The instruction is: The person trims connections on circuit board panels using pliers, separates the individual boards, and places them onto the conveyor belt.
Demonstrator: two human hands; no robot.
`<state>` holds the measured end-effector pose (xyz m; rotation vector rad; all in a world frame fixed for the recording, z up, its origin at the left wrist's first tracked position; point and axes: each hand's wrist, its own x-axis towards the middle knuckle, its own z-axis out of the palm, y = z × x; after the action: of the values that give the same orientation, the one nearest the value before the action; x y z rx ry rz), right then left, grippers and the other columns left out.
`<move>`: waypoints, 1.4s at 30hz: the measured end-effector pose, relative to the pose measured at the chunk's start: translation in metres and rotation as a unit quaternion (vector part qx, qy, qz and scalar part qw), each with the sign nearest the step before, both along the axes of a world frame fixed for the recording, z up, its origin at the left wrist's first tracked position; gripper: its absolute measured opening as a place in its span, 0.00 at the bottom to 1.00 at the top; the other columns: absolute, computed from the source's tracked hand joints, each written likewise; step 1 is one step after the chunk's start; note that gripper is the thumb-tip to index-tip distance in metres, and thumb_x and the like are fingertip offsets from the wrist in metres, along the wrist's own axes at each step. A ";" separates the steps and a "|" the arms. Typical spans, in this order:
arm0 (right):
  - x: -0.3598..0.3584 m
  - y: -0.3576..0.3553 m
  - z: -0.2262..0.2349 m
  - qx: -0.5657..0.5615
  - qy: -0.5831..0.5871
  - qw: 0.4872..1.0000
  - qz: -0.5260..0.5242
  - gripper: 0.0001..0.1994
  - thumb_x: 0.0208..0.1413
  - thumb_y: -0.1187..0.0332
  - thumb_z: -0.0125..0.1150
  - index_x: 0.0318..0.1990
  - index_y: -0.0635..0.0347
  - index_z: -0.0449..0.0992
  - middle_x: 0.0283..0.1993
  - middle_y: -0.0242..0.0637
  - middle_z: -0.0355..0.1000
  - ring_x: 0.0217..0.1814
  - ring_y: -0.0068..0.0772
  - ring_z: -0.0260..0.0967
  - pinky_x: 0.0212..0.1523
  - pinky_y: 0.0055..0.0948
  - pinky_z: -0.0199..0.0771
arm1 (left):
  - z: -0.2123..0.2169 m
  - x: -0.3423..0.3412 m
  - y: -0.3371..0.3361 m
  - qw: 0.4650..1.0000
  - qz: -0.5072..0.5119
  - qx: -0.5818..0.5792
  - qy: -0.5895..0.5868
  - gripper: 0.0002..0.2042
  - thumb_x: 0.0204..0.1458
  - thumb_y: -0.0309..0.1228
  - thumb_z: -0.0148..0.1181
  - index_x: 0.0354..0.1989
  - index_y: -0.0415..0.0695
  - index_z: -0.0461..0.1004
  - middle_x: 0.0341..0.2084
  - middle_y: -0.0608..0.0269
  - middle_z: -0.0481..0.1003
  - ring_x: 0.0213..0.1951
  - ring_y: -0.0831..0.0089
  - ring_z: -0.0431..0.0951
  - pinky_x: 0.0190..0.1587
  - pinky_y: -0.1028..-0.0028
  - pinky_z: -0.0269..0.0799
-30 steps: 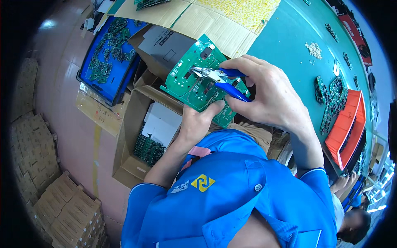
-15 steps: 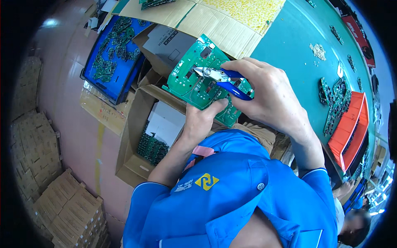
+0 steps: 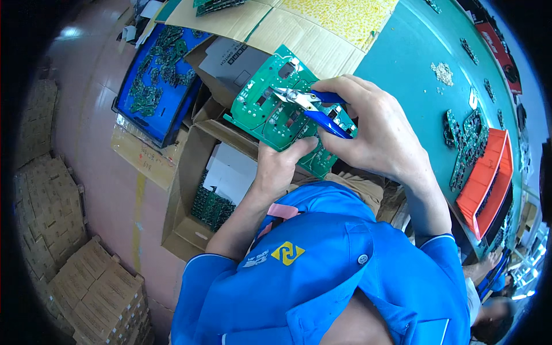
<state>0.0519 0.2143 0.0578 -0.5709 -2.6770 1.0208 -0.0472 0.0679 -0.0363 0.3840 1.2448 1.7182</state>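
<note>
A green circuit board is held tilted in front of my chest. Gripping its lower edge is my left hand, thumb on the face of the board and fingers hidden beneath it. My right hand is closed around the blue handles of a pair of cutting pliers. The metal jaws are parted, with their tips over the board's middle, near a dark component. Whether the tips touch the board I cannot tell. Small parts and traces dot the board's face.
An open cardboard box holding boards and a white sheet stands below left. Further left is a blue tray of board pieces. On the green table lie board pieces, a pile of small bits and an orange bin. Another person sits at lower right.
The plier jaws have opened wider and their tips have shifted slightly up and right over the board. The handles have spread apart. My left hand keeps its hold on the board.
</note>
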 end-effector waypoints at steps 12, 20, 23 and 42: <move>-0.001 0.003 -0.001 0.013 -0.009 1.000 0.012 0.22 0.41 0.69 0.68 0.48 0.65 0.76 0.40 0.50 0.76 0.43 0.54 0.76 0.46 0.45 0.76 | 0.001 0.001 0.003 0.999 -0.011 0.000 0.030 0.15 0.53 0.19 0.58 0.49 0.37 0.74 0.41 0.63 0.77 0.42 0.77 0.76 0.45 0.73 0.74; 0.001 0.001 -0.010 0.075 0.028 0.996 0.040 0.23 0.40 0.73 0.68 0.48 0.66 0.75 0.41 0.50 0.76 0.43 0.55 0.75 0.45 0.44 0.77 | -0.004 0.001 0.001 1.000 -0.014 -0.009 0.024 0.14 0.55 0.20 0.60 0.51 0.39 0.75 0.43 0.64 0.77 0.44 0.78 0.76 0.45 0.73 0.74; 0.002 -0.001 -0.013 0.074 0.045 0.995 0.039 0.23 0.41 0.73 0.68 0.48 0.66 0.75 0.41 0.50 0.76 0.43 0.55 0.76 0.44 0.44 0.77 | -0.005 0.002 0.000 1.000 -0.005 0.002 0.023 0.14 0.54 0.20 0.61 0.50 0.39 0.75 0.43 0.64 0.77 0.43 0.78 0.76 0.45 0.73 0.74; -0.005 0.042 0.013 -0.050 -0.005 0.996 -0.076 0.19 0.43 0.69 0.66 0.44 0.67 0.79 0.39 0.54 0.79 0.43 0.51 0.79 0.46 0.38 0.79 | -0.009 -0.006 -0.006 1.000 0.008 -0.016 -0.001 0.17 0.51 0.16 0.59 0.51 0.36 0.75 0.44 0.60 0.78 0.43 0.74 0.79 0.46 0.74 0.76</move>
<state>0.0473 0.2565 0.0705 -0.7887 -2.5559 1.1155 -0.0531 0.0615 -0.0455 0.3548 1.2753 1.7093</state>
